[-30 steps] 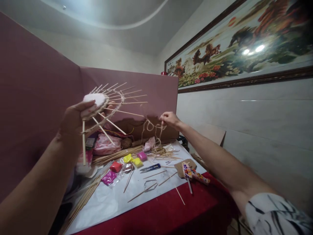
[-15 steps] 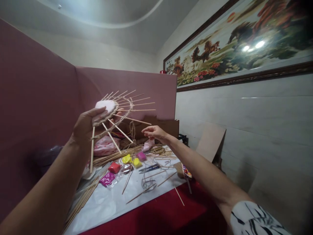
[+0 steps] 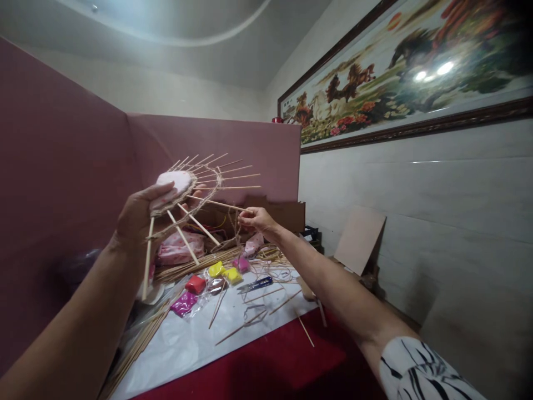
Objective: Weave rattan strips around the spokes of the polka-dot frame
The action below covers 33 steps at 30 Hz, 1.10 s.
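Observation:
My left hand (image 3: 139, 214) is closed around a round woven piece with a pale padded centre (image 3: 177, 182), holding it up above the table. Several thin wooden sticks (image 3: 199, 225) fan out from its rim, and a ring of twine (image 3: 219, 179) winds around them partway along. A loose length of twine (image 3: 239, 236) hangs below the sticks and runs up to the fingertips of my right hand (image 3: 252, 218). These fingers are pinched at the tip of one stick, apparently with the twine between them. My left fingers behind the piece are partly hidden.
Clay packets in yellow (image 3: 232, 275), red (image 3: 195, 285) and purple (image 3: 183, 304) lie on a white sheet (image 3: 179, 355) beside blue-handled thread snips (image 3: 255, 285). Loose sticks (image 3: 285, 303) are scattered nearby. Long stick bundles (image 3: 139, 344) lie left. Pink partitions (image 3: 229, 150) stand behind and left.
My right hand has moved slightly left to the tip of a stick, its fingers now meeting it. The hanging twine has shifted right toward those fingers. The woven piece has moved slightly left in view.

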Tool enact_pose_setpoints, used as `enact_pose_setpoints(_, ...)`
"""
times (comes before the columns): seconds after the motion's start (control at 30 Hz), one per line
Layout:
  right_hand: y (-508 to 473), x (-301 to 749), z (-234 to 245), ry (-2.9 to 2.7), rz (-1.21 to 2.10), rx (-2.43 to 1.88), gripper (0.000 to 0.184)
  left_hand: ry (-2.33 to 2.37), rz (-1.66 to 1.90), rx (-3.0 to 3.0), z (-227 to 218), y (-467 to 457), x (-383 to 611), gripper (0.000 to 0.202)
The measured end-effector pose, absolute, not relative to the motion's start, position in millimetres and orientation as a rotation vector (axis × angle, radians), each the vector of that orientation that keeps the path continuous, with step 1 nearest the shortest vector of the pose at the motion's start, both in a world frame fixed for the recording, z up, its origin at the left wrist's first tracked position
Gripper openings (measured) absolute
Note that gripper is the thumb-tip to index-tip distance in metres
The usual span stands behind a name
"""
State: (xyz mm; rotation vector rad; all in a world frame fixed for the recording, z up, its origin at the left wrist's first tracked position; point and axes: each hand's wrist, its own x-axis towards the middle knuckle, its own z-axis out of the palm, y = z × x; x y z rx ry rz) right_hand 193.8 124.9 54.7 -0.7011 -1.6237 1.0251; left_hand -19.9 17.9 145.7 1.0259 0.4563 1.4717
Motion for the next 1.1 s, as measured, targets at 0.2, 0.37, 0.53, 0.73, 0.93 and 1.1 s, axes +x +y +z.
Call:
enact_pose_setpoints(0.2, 118, 213, 40, -1.552, 0.995, -0.76, 0.02, 0.387, 1.398, 1.001, 133, 21, -16, 0.036)
enact_pose_setpoints(0.37, 104, 214, 43, -1.565, 0.988, -0.723, 0.02, 0.261, 1.373, 0.975, 113, 26, -15, 0.034)
enact_pose_setpoints(0.53, 74, 202, 44, -1.662, 1.051, -0.681, 0.03, 0.154, 1.362, 0.883, 85, 32, -6, 0.028)
enact_pose_setpoints(0.73, 55, 194, 53, -1.795, 1.079, -0.702, 0.028, 0.066, 1.35, 0.735, 61, 37, 13, 0.029)
enact_pose_setpoints(0.93, 62, 197, 52, -1.871, 0.959, -0.838, 0.019, 0.098, 1.307, 0.669, 59, 29, 18, 0.029)
enact_pose_setpoints(1.1, 70, 197, 52, -1.837, 0.684, -1.019, 0.013, 0.098, 1.284, 0.671, 54, 27, 15, 0.03)
